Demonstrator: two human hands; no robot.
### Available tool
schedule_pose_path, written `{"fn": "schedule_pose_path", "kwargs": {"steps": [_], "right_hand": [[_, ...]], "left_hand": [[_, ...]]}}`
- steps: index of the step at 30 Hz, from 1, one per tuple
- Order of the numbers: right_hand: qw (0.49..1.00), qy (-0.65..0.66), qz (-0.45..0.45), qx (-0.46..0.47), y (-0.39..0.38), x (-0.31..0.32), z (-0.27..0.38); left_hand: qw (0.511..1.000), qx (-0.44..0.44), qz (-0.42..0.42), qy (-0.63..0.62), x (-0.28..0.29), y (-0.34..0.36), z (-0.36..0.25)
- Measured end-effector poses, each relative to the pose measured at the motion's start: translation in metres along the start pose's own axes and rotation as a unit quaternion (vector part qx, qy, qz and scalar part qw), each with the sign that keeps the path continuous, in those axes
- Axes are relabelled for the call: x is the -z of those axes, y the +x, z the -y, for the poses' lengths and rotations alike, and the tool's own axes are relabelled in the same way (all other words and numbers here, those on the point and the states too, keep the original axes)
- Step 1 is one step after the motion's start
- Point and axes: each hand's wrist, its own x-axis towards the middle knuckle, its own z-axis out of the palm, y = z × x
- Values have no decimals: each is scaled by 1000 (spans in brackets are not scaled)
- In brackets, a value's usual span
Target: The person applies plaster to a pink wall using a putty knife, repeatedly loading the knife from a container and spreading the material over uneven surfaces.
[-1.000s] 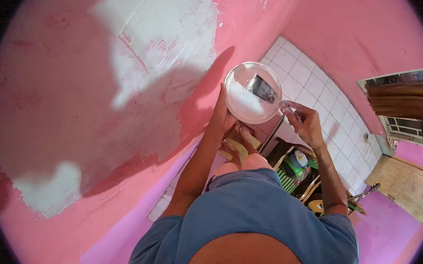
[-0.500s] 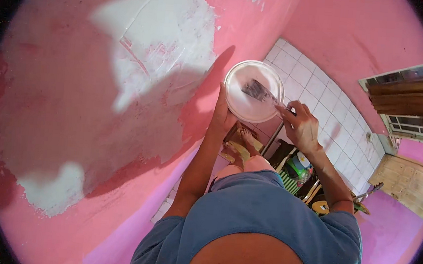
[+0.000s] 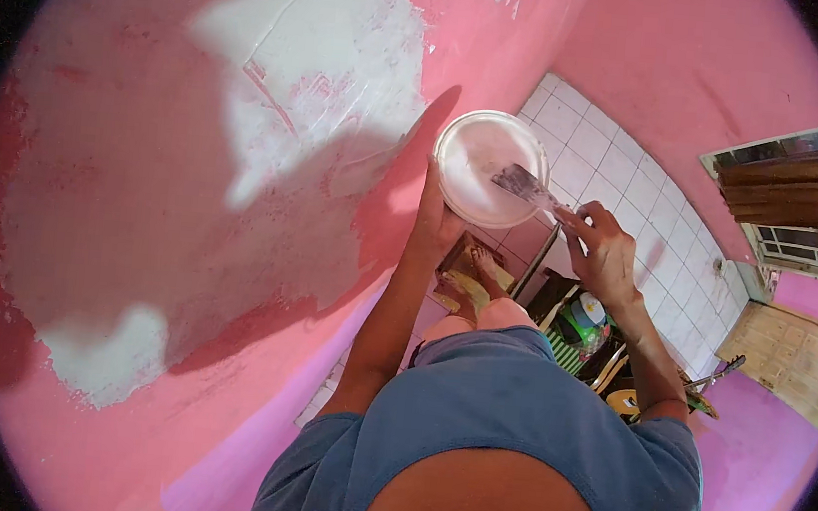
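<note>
My left hand [image 3: 438, 221] is closed on the near left side of a round white tub [image 3: 493, 116], seen from above, with a smear of whitish paste inside. In my right hand [image 3: 607, 256] is a putty knife [image 3: 520, 182], gripped by its handle. Its wide blade lies over the tub's right half, coated with pale residue; whether it touches the paste I cannot tell. To the left, the pink wall [image 3: 277, 341] carries a large whitish patch of filler [image 3: 349, 39] with rough edges and scrape marks, partly in shadow.
My bare feet [image 3: 481, 261] stand on a small wooden platform [image 3: 456, 250] below the tub. White tiles [image 3: 627, 177] cover the lower far wall. At right are a cluttered table with a green item [image 3: 584, 329], a guitar [image 3: 624, 402], a curtained window [image 3: 784, 189] and a wooden door [image 3: 790, 358].
The putty knife has slid right across the tub, toward its right rim, as my right hand moved slightly right and down. The tub is a touch higher in view.
</note>
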Motion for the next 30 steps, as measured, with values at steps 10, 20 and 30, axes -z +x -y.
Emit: {"fn": "schedule_pose_path", "kwargs": {"steps": [10,20,30], "right_hand": [[1000,3,4,-19,14,20,8],[999,-27,19,8,19,5,7],[997,-23,52,47,21,10,9]], "left_hand": [[999,-2,33,2,-12,-5,1],[999,-11,2,35,-8,3,10],[994,59,86,-43,-17,-9,-1]]}}
